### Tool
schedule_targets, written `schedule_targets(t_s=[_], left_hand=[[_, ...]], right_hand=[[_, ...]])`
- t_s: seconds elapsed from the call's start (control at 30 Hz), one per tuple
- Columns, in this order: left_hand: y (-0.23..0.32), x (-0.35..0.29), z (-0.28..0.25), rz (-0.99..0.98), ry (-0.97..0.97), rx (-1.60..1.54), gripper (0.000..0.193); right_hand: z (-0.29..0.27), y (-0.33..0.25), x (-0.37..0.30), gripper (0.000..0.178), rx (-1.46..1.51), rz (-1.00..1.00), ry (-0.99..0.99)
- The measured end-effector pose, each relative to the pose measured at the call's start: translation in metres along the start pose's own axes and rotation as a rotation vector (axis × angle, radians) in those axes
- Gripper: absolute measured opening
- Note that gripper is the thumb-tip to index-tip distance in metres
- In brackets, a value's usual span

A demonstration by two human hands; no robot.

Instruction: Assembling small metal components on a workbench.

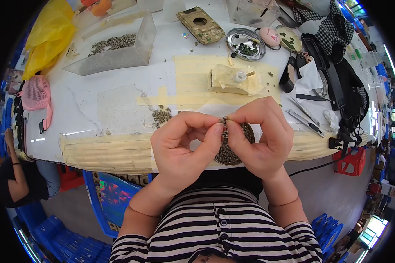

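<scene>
My left hand [177,147] and my right hand [267,138] meet above the table's near edge, thumbs and forefingers pinched together. Between the fingertips sits a tiny dark metallic part [224,120], too small and too covered to name. Directly below the hands is a round dish [228,164] full of small grey-brown parts, partly hidden by the fingers. Left of it, a loose heap of similar small parts [161,115] lies on the table. Beyond the hands stands a tape-wrapped block [221,81] with a small white container [240,76] on top, a thin stick lying at its mouth.
A clear tray [87,65] with small parts stands far left, beside a yellow bag [48,37] and a pink mesh pouch [36,93]. A camouflage-patterned case [200,25] and a metal plate [245,44] are at the back. Tweezers [305,122] lie right. Another person's arm [14,162] shows left.
</scene>
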State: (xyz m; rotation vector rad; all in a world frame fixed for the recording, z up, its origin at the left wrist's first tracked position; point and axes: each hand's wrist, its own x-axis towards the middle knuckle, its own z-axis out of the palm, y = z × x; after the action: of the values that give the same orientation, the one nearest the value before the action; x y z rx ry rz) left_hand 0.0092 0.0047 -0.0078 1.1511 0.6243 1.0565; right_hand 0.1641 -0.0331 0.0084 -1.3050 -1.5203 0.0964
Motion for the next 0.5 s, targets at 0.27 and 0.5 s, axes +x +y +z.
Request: schedule_targets(t_s=[0.27, 0.5], left_hand=[[0.0005, 0.0002, -0.0001, 0.012, -0.01, -0.011, 0.011], [0.0003, 0.0003, -0.0005, -0.029, -0.003, -0.03, 0.009]], right_hand=[[0.0008, -0.0014, 0.0015, 0.019, -0.036, -0.037, -0.013], [0.001, 0.0002, 0.0026, 0.021, -0.092, -0.11, -0.011]])
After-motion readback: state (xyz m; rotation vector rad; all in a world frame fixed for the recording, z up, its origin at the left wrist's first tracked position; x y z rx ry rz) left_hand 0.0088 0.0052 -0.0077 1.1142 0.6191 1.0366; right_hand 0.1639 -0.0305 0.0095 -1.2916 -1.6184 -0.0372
